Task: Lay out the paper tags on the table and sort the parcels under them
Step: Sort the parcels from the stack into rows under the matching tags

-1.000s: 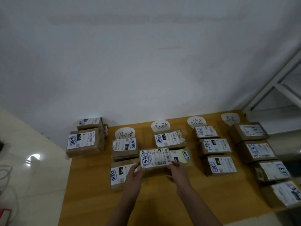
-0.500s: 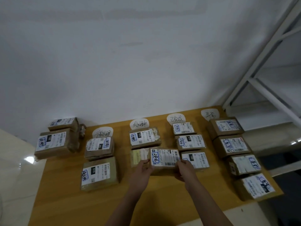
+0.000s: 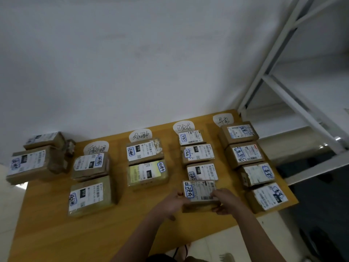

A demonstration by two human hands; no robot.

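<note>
Several round white paper tags lie along the table's far edge; the third tag (image 3: 183, 127) heads a column of three brown parcels. At the front end of that column, a brown parcel (image 3: 199, 191) with a white label is gripped by both hands. My left hand (image 3: 172, 202) holds its left end and my right hand (image 3: 224, 201) its right end. The parcel sits low at the table (image 3: 47, 233); I cannot tell if it touches the wood. Other columns of parcels lie under the first tag (image 3: 96, 148), second tag (image 3: 140, 135) and fourth tag (image 3: 223, 119).
Two unsorted parcels (image 3: 32, 165) sit stacked at the table's far left corner, overhanging the edge. A white metal shelf frame (image 3: 294, 103) stands close on the right. A white wall runs behind the table. Bare wood lies in front of the left columns.
Both hands carried the parcel rightward, from over the second column to the front end of the third column, and lowered it. The camera view swung right as well.
</note>
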